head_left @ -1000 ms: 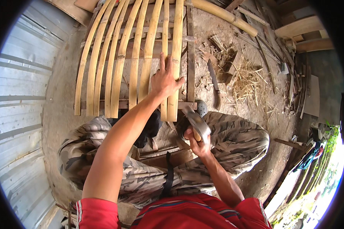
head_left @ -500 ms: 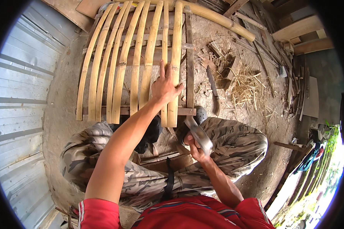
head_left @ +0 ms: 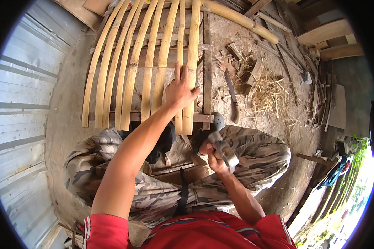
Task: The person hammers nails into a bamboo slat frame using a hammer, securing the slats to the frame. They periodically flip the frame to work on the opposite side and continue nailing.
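Observation:
My left hand (head_left: 179,91) lies with fingers spread on the two rightmost bamboo slats, a narrow slat (head_left: 181,37) and a wider slat (head_left: 193,45). Its thumb points right, over the wide slat's edge. Several more curved bamboo slats (head_left: 134,62) run side by side to the left, across a dark wooden frame (head_left: 207,70). My right hand (head_left: 217,162) is closed around a hammer (head_left: 227,154) with a shiny metal head. Motion blurs the hammer, and the fist hides most of its handle. It is above my right leg, apart from the slats.
Right of the frame, a long knife (head_left: 231,92) lies on the ground near wood scraps and a pile of shavings (head_left: 272,93). A thick bamboo pole (head_left: 241,20) lies beyond. Corrugated metal wall (head_left: 20,124) stands at left. My bent legs flank the frame's near end.
The hammer has turned in my right hand, which has shifted slightly right and nearer to me. My left hand stays on the same slats.

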The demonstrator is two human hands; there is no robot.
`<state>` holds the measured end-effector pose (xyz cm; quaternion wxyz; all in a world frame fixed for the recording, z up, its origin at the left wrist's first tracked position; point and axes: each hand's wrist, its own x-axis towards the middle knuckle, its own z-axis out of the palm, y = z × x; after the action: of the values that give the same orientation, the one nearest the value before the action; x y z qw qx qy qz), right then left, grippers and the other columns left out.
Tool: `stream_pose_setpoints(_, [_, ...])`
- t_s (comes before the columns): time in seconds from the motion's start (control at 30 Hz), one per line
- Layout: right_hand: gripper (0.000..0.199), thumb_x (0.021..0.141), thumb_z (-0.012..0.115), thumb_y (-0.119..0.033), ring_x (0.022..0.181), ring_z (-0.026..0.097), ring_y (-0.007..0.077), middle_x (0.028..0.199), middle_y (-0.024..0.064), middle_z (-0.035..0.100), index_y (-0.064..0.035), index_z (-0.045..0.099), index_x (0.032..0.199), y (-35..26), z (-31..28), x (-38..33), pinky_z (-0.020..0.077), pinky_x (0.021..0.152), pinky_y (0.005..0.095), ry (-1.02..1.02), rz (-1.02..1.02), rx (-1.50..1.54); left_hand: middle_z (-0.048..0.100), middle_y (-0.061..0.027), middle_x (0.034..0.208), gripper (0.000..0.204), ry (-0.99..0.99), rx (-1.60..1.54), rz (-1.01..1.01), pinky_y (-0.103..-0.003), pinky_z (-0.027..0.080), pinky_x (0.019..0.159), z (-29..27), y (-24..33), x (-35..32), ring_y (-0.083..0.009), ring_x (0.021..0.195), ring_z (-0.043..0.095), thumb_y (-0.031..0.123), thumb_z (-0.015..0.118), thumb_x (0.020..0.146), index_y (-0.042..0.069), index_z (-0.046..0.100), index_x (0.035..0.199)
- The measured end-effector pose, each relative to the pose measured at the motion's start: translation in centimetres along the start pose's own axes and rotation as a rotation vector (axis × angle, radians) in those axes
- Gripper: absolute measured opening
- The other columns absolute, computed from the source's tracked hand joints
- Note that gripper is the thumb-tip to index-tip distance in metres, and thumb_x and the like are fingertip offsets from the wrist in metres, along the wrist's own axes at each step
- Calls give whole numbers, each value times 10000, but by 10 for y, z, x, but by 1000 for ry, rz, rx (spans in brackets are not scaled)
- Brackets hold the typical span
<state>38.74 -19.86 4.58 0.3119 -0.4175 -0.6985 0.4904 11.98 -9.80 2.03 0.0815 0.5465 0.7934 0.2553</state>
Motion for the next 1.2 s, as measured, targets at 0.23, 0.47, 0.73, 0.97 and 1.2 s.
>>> stream_pose_setpoints(0.23, [298,953,648,-278,605,629,197,650,127,641,2,696,862,-9,-1,16,493,601,377,-225,438,-341,96,-274,1653,1006,-152,-90,-110,-485,600,789,-5,3,3,-445,1053,684,537,716,852,-2,248,1561])
stream_pose_setpoints(0.47, [179,884,705,-180,719,700,390,707,213,659,-4,687,905,6,-12,1,533,601,414,-145,-154,-384,100,-267,1655,998,-132,-41,-105,-470,604,765,-1,1,-2,-432,1010,698,531,711,856,8,244,1567])
stream_pose_setpoints(0.73, [351,955,661,-309,546,666,226,588,145,633,10,667,807,-60,-16,33,508,556,392,-131,397,-337,92,-326,1633,1014,-91,-65,-77,-396,638,698,8,-4,-2,-398,928,730,537,711,838,-13,261,1562])
stream_pose_setpoints(0.97, [338,969,686,-262,549,529,77,560,63,584,14,661,776,-39,-12,23,440,504,335,-51,143,-189,74,-240,1668,973,-159,-71,-134,-471,604,757,0,6,0,-426,1027,696,529,700,860,34,255,1569])
stream_pose_setpoints(1.2, [333,975,670,-300,559,626,114,591,96,633,-2,666,824,-94,-19,50,496,546,328,-237,347,-320,66,-293,1648,1008,-190,-38,-136,-413,635,748,-5,-1,1,-387,1002,717,528,717,848,-6,251,1565])
